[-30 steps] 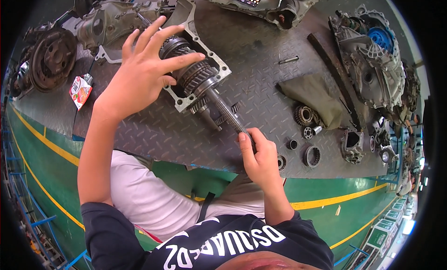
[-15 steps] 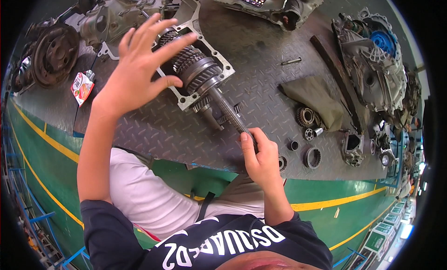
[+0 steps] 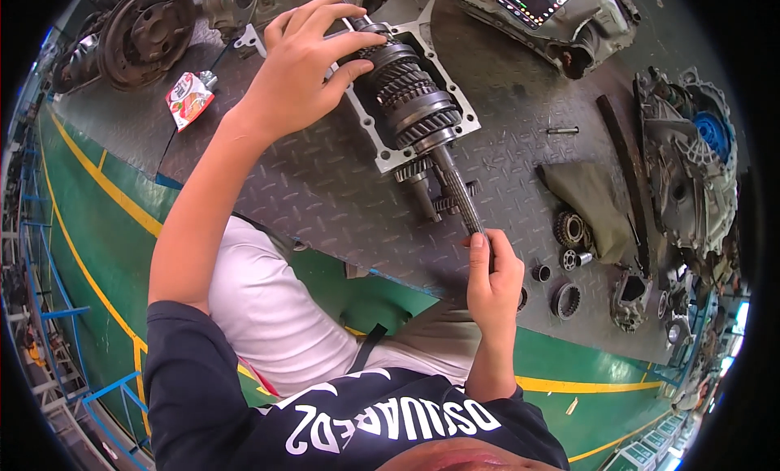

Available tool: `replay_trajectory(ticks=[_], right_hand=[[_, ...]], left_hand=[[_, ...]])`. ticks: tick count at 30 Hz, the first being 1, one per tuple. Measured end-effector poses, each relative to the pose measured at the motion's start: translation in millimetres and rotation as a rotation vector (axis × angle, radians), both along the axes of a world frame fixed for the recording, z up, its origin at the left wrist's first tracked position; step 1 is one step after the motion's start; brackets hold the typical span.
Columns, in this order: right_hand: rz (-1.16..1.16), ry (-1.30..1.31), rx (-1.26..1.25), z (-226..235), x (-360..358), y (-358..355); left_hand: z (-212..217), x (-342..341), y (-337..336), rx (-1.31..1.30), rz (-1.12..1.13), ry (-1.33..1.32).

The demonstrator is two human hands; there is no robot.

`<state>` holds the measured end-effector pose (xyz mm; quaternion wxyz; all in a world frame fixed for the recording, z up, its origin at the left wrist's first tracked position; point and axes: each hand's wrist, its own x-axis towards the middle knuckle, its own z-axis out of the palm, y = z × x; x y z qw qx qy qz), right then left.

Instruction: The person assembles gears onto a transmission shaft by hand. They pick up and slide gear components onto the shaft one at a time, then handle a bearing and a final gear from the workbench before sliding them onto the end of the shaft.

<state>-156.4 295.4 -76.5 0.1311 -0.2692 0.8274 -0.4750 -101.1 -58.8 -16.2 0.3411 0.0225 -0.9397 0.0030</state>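
A gear shaft (image 3: pixel 418 110) with several toothed gears lies lengthwise in an open metal transmission housing (image 3: pixel 465 114), its splined end sticking out toward me. My right hand (image 3: pixel 494 276) is closed around that near splined end, thumb on top. At the far end, my left hand (image 3: pixel 305 69) reaches over the housing's left side. Its fingers are spread and bent over the far gears, thumb and index fingertip at or just above them; whether they press on them I cannot tell. Beneath the splined part, a second geared shaft (image 3: pixel 421 191) juts out of the housing.
Right of the housing are a loose pin (image 3: pixel 562 131), a dark cloth (image 3: pixel 581 199), a gear ring (image 3: pixel 566 300) and a dark bar (image 3: pixel 626 166). Large casings stand at right (image 3: pixel 691 158) and far back (image 3: pixel 561 24), the latter bearing a phone (image 3: pixel 532 2). Left sits a red-white packet (image 3: pixel 189 100).
The view has shifted, so the bench appears farther right. My left hand has moved along the shaft toward its far end and lower over the gears. My right hand keeps its hold.
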Motion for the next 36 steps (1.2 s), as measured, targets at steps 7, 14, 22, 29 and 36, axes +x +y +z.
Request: replay_trajectory(ticks=[7, 14, 22, 29, 36], right_hand=[[0.027, 0.015, -0.025, -2, 1, -5], [0.016, 0.005, -0.014, -4, 0, -1], [0.030, 0.020, -0.029, -3, 1, -2], [0.018, 0.025, -0.019, 0, 1, -2], [0.344, 0.258, 0.020, 28, -51, -1]], left_hand=[[-3, 3, -11, 0.069, -0.085, 0.026], [-4, -6, -5, 0.079, -0.067, 0.082], [-3, -7, -5, 0.218, -0.034, 0.100], [-8, -8, -3, 0.273, -0.097, 0.087], [-9, -7, -4, 0.231, -0.147, 0.156]])
